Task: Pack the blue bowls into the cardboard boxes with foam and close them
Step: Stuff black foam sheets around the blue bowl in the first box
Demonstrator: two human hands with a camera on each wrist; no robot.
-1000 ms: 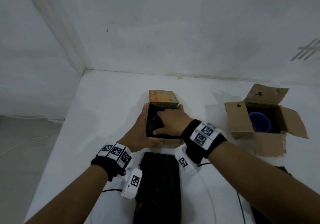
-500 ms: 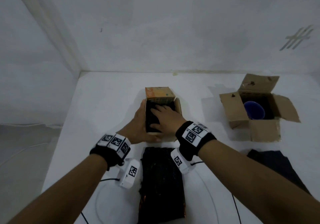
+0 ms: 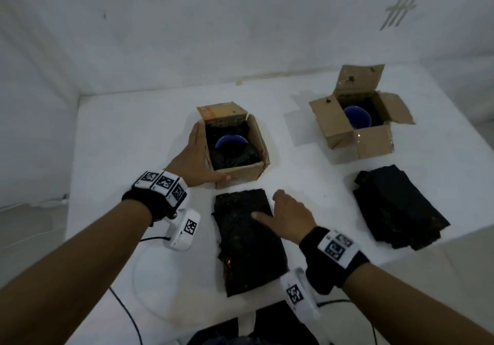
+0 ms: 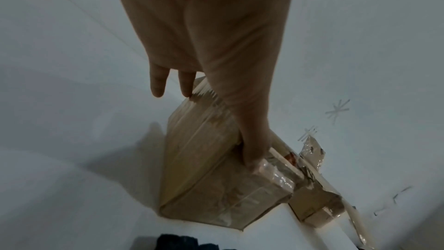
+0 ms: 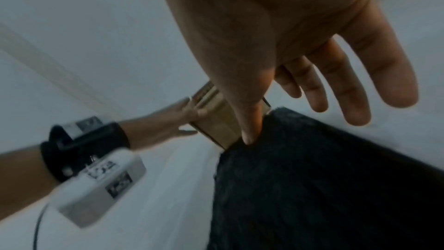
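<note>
The nearer cardboard box (image 3: 240, 175) stands open, with a blue bowl (image 3: 231, 143) lying in black foam (image 3: 238, 159) inside it. My left hand (image 3: 200, 155) presses flat against the box's left wall (image 4: 204, 178), fingers straight and thumb along the front. My right hand (image 3: 284, 209) hovers open and spread over a loose black foam sheet (image 3: 246, 245), and its thumb touches the foam (image 5: 312, 187). A second open box (image 3: 374, 144) at the right holds another blue bowl (image 3: 357, 117).
Another black foam sheet (image 3: 395, 211) lies in front of the right box, near the white table's (image 3: 133, 144) right edge. White walls close the back and left. Cables run over the table's front edge by my wrists.
My right hand has come out of the nearer box and drawn back over the loose foam sheet, uncovering the bowl. The left hand stays on the box.
</note>
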